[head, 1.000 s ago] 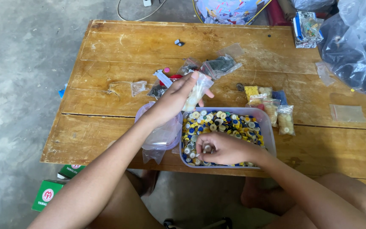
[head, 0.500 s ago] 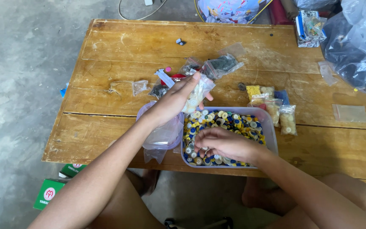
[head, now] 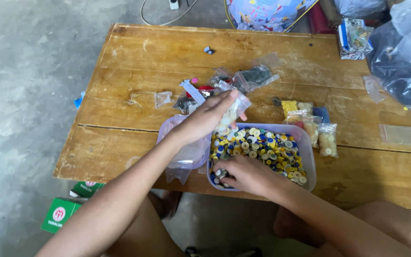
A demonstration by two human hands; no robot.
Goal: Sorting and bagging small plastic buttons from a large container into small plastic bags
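A clear plastic tub (head: pixel 308 164) full of several small yellow, blue and grey buttons (head: pixel 267 147) stands at the near edge of a wooden table (head: pixel 177 52). My left hand (head: pixel 205 119) holds a small clear bag of pale buttons (head: pixel 231 110) upright above the tub's left rim. My right hand (head: pixel 246 173) rests inside the tub at its near left corner, fingers curled among the buttons; what it grips is hidden.
Filled small bags (head: pixel 317 128) lie right of the tub, more bags (head: pixel 248 78) behind it. An empty tub lid or container (head: pixel 174 143) sits under my left wrist. A big dark plastic bag (head: pixel 405 62) is far right. Green boxes (head: pixel 60 216) lie on the concrete floor.
My right hand has moved from the middle of the tub back to its near left corner. The left hand keeps the bag in the same place.
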